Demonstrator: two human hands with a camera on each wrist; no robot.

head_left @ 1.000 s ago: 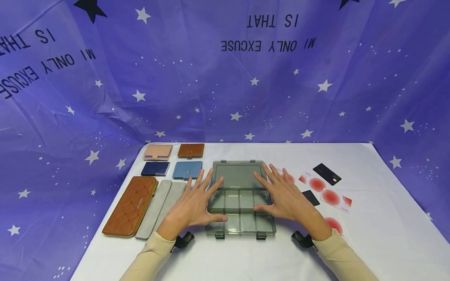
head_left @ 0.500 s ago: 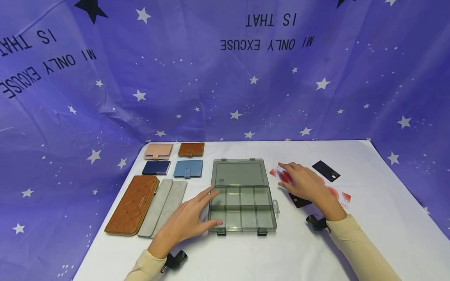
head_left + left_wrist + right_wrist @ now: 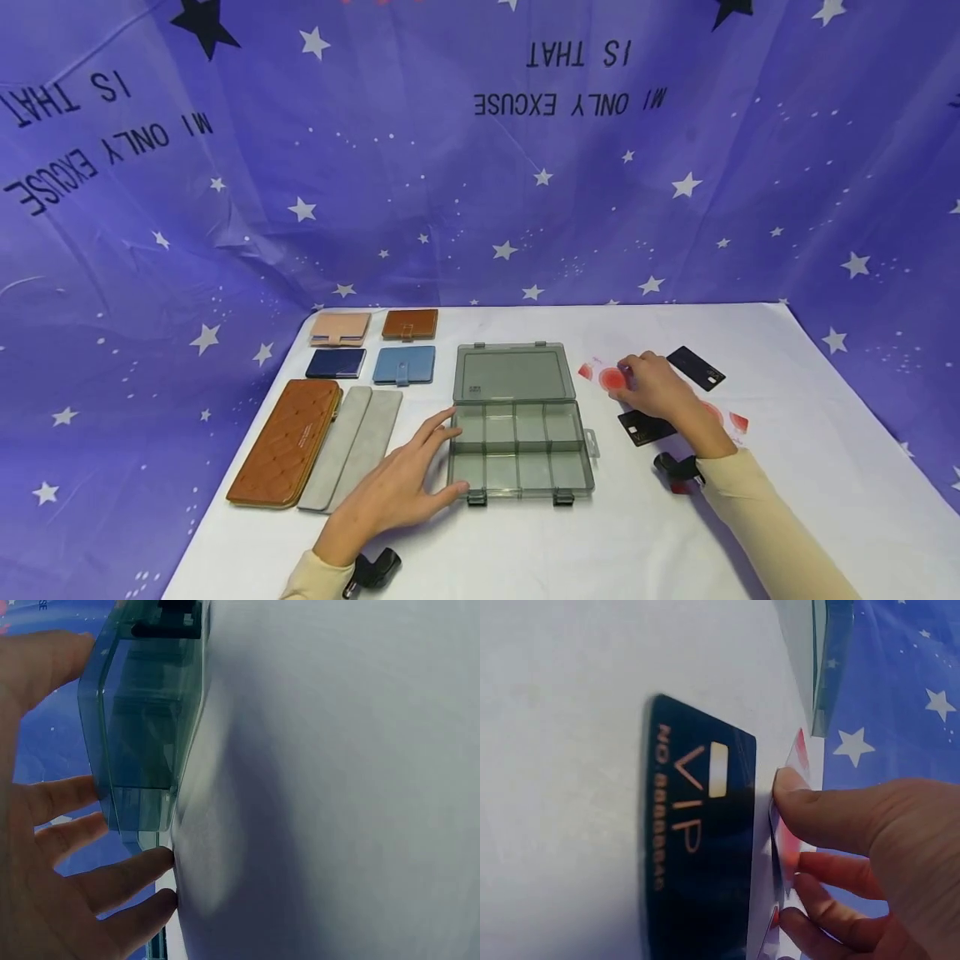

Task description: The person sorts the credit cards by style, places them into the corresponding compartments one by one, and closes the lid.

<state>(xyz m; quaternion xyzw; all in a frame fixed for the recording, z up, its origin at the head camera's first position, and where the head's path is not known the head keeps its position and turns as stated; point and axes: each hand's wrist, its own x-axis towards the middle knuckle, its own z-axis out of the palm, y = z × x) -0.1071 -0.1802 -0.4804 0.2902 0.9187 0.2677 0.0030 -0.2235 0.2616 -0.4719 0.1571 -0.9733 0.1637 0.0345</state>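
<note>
My right hand [image 3: 658,385] pinches a white card with a red round print [image 3: 613,378], thumb on its near edge and fingers curled at its far side. In the right wrist view this card [image 3: 789,825] is seen nearly edge-on, partly behind the thumb. Just in front lies a black VIP card [image 3: 705,825]. My left hand [image 3: 401,479] is at the left side of a clear grey-green compartment box [image 3: 517,492], fingers spread and fairly straight. The fingertips lie along the box's wall [image 3: 142,742]; how firmly they touch cannot be told. The box's lid [image 3: 513,375] is laid back.
Left of the box are a brown quilted wallet [image 3: 285,442], a grey wallet [image 3: 352,442], a light-blue card holder [image 3: 405,365], a navy one [image 3: 336,363], a pink one [image 3: 340,328] and a brown one [image 3: 409,324]. Another black card [image 3: 696,368] and a red-printed card [image 3: 738,422] lie right.
My right hand has left the box's right side for the red-printed card, and its fingers have closed on it. My left hand has dropped slightly lower and stays at the box's left side.
</note>
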